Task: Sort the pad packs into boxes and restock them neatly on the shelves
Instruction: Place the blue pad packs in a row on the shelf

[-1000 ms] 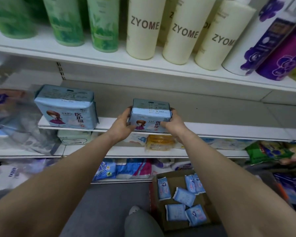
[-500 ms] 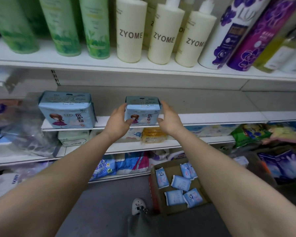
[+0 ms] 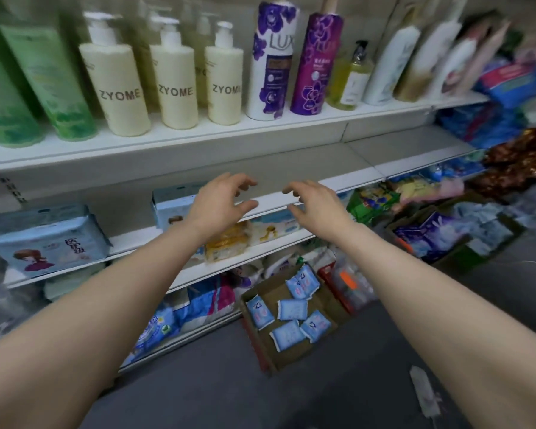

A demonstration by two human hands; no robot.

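Observation:
A light blue pad pack (image 3: 172, 205) stands on the white middle shelf (image 3: 347, 181), partly hidden behind my left hand (image 3: 222, 201). A larger blue pad pack (image 3: 48, 239) sits further left on the same shelf. Both hands hover in front of the shelf with fingers loosely curled and nothing in them; my right hand (image 3: 313, 205) is to the right of the left, a small gap between them. On the floor below, a cardboard box (image 3: 294, 356) holds several small blue pad packs (image 3: 291, 309).
Pump bottles (image 3: 174, 78) and purple bottles (image 3: 271, 60) line the upper shelf. A yellow pack (image 3: 228, 241) lies on the lower shelf. More boxes of packs (image 3: 427, 235) stand on the floor at right. Grey floor (image 3: 229, 394) lies beneath me.
Both hands let go of the small blue pad pack, which now stands on the shelf. The hands drew back and to the right, and the view swung right.

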